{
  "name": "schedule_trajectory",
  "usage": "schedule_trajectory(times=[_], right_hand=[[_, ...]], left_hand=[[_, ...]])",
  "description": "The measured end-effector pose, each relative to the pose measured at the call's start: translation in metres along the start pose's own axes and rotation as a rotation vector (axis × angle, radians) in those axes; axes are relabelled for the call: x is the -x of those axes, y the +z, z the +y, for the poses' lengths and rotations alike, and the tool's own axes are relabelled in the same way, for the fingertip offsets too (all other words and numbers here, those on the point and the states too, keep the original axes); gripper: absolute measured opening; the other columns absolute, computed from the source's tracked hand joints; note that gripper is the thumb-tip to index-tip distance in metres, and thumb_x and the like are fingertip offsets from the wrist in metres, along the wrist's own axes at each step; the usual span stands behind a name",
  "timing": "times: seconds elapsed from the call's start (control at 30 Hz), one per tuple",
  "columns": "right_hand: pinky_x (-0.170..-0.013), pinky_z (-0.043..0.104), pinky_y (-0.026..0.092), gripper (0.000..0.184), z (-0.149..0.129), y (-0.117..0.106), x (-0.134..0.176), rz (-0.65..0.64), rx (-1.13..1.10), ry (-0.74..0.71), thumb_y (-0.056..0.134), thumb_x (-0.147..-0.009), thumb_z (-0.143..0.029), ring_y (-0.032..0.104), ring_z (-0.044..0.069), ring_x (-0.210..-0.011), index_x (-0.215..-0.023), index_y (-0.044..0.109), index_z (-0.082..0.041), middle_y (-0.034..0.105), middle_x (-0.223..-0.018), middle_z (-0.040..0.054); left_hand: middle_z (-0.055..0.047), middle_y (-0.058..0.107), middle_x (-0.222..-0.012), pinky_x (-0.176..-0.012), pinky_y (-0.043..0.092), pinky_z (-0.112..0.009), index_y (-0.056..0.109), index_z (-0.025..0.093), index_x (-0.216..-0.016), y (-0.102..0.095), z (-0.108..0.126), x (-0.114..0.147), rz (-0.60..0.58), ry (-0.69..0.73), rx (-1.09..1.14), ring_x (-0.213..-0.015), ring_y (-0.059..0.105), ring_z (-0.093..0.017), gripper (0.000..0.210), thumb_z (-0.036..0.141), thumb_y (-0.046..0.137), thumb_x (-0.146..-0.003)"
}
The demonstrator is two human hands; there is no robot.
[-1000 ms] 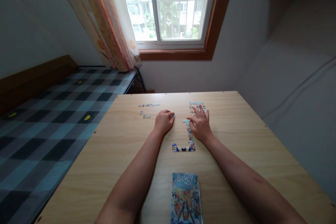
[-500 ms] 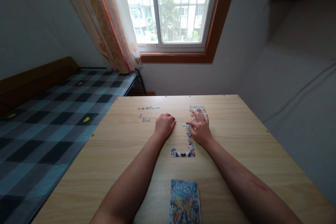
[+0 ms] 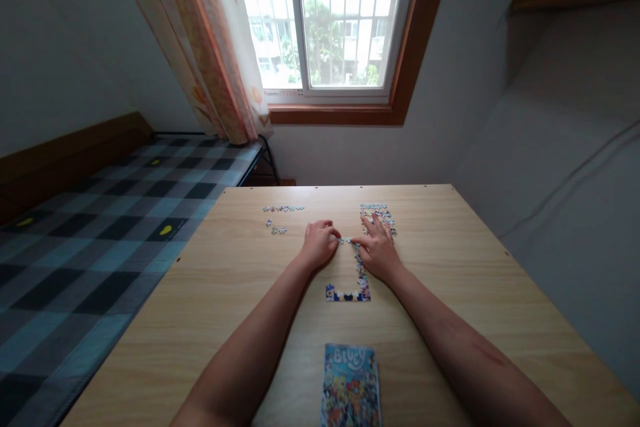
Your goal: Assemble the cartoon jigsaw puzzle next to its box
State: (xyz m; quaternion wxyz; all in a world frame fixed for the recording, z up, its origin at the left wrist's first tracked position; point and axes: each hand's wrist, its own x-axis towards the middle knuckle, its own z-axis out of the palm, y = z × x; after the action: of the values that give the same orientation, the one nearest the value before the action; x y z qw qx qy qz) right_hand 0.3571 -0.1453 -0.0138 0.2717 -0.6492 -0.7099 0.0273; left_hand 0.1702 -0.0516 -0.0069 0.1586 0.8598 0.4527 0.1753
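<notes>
My left hand (image 3: 321, 243) is closed in a pinch on a small light-blue jigsaw piece (image 3: 341, 240) at its fingertips. Just right of that piece lies the upper end of a joined puzzle border (image 3: 361, 272), which runs down and turns left along the bottom. My right hand (image 3: 379, 248) has its fingers spread over the table, the index fingertip touching the border's upper end. Its other fingers reach over a group of loose jigsaw pieces (image 3: 374, 207) and hide some of them.
A row of loose pieces (image 3: 283, 209) and a few strays (image 3: 279, 230) lie at the left back of the wooden table (image 3: 210, 307). The Bluey picture sheet or box (image 3: 351, 387) lies near the front. A checked bed (image 3: 125, 213) stands left, a window (image 3: 345, 20) ahead.
My left hand has moved right with the jigsaw piece, up to the border's upper end. My right hand has shifted slightly left and down, fingers still spread.
</notes>
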Motion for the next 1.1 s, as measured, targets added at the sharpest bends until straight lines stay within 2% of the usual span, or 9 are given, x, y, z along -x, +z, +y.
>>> schedule_trajectory(times=[0.23, 0.4, 0.87, 1.1], right_hand=[[-0.121, 0.067, 0.011, 0.033, -0.0001, -0.0013, -0.0006, -0.001, -0.015, -0.002, 0.059, -0.086, -0.012, 0.019, 0.034, -0.155, -0.103, 0.081, -0.029, 0.045, -0.158, 0.0062], [-0.121, 0.068, 0.01, 0.033, 0.001, 0.0007, -0.0012, 0.004, -0.016, -0.008, 0.059, -0.085, -0.012, 0.02, 0.035, -0.154, -0.103, 0.081, -0.029, 0.044, -0.159, 0.0057], [-0.121, 0.068, 0.012, 0.033, 0.0025, 0.0028, -0.0016, 0.013, -0.021, -0.016, 0.058, -0.087, -0.013, 0.02, 0.035, -0.154, -0.104, 0.081, -0.029, 0.045, -0.158, 0.0062], [-0.122, 0.066, 0.013, 0.035, 0.004, 0.0029, -0.0017, 0.032, -0.041, 0.001, 0.057, -0.086, -0.012, 0.02, 0.034, -0.154, -0.105, 0.081, -0.029, 0.044, -0.158, 0.0053]], left_hand=[[-0.008, 0.058, -0.142, -0.121, 0.021, -0.061, 0.076, 0.027, -0.097, 0.0017, 0.0035, 0.0037, 0.004, 0.003, 0.024, -0.137, 0.048, -0.029, 0.015, 0.023, 0.066, -0.087], [-0.008, 0.057, -0.145, -0.119, 0.02, -0.067, 0.075, 0.027, -0.097, 0.0052, 0.0072, 0.004, 0.012, -0.005, 0.015, -0.138, 0.046, -0.03, 0.014, 0.025, 0.064, -0.089], [-0.009, 0.059, -0.142, -0.118, 0.021, -0.069, 0.075, 0.027, -0.099, 0.0047, 0.0094, 0.0062, 0.054, 0.023, 0.041, -0.136, 0.049, -0.03, 0.014, 0.026, 0.066, -0.089], [-0.007, 0.063, -0.137, -0.116, 0.024, -0.069, 0.078, 0.03, -0.091, 0.0063, 0.0068, 0.0054, 0.083, 0.047, 0.04, -0.132, 0.053, -0.03, 0.013, 0.027, 0.065, -0.091]])
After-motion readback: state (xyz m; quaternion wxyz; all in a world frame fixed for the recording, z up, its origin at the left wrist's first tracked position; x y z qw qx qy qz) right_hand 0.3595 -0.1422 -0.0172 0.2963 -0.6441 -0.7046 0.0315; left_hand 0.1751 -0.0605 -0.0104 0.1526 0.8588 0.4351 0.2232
